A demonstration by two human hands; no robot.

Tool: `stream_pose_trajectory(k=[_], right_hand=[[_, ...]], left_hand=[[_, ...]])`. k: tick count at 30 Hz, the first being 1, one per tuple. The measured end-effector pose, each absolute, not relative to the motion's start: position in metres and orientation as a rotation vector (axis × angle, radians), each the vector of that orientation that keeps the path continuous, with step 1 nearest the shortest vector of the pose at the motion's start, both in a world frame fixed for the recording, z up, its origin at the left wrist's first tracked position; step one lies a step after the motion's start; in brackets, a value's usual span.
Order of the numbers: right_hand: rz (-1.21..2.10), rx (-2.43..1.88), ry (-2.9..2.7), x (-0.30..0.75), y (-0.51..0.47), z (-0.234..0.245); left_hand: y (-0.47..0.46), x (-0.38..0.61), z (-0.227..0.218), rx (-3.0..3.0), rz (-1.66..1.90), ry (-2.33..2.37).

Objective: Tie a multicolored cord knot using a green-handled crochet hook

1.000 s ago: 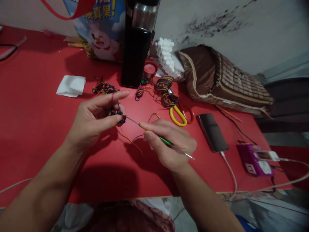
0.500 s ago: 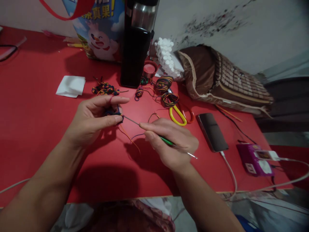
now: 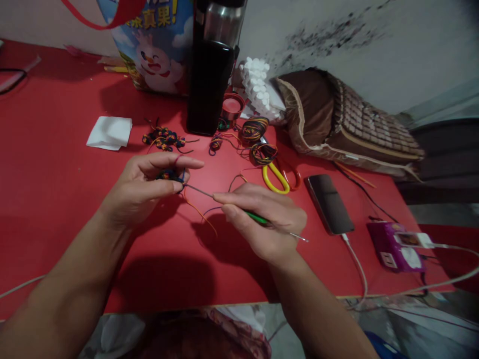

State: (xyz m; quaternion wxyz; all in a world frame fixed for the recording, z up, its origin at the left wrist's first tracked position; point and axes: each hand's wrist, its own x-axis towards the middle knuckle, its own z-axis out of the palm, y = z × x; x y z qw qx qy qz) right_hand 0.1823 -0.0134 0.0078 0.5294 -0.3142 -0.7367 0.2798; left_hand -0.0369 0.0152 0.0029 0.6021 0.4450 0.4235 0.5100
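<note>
Pinched between the thumb and fingers of my left hand (image 3: pixel 145 182) is a small dark multicoloured piece of crochet work (image 3: pixel 170 175), mostly hidden by the hand. Yarn loops over the raised index finger. My right hand (image 3: pixel 264 219) grips a crochet hook (image 3: pixel 256 217) with a green handle, much like a pen. The hook's thin metal shaft reaches left, its tip at the crochet work by my left thumb. Loose orange and blue yarn ends (image 3: pixel 198 210) hang below onto the table. Wound multicoloured yarn (image 3: pixel 254 129) lies beyond my right hand.
On the red table (image 3: pixel 56 199) are yellow-and-red-handled scissors (image 3: pixel 276 178), finished crochet pieces (image 3: pixel 164 138), a white paper (image 3: pixel 110 133), and a phone (image 3: pixel 329 204) on a cable. A black upright object (image 3: pixel 209 89), a printed bag (image 3: pixel 157 55) and a brown cushion (image 3: pixel 348 114) stand behind.
The hook and both hands have shifted slightly. My left hand has tilted a little, so more of the crochet work shows between its thumb and index finger.
</note>
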Motion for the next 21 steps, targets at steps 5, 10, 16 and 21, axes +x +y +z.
stream_pose_trajectory(k=[5,10,16,21], right_hand=[[0.787,-0.796,-1.737,0.187,-0.011,0.011],[1.142,-0.865,-1.534,0.191,-0.008,0.009],[1.466,-0.837,-1.255,0.194,-0.002,-0.004],[1.581,-0.841,-1.049,0.191,0.002,-0.003]], left_hand=[[0.015,-0.037,0.007,1.016,1.096,0.942],[0.015,-0.038,0.005,1.025,1.026,0.894],[0.014,-0.036,0.005,1.011,1.035,0.876],[0.014,-0.029,-0.002,0.936,1.113,0.844]])
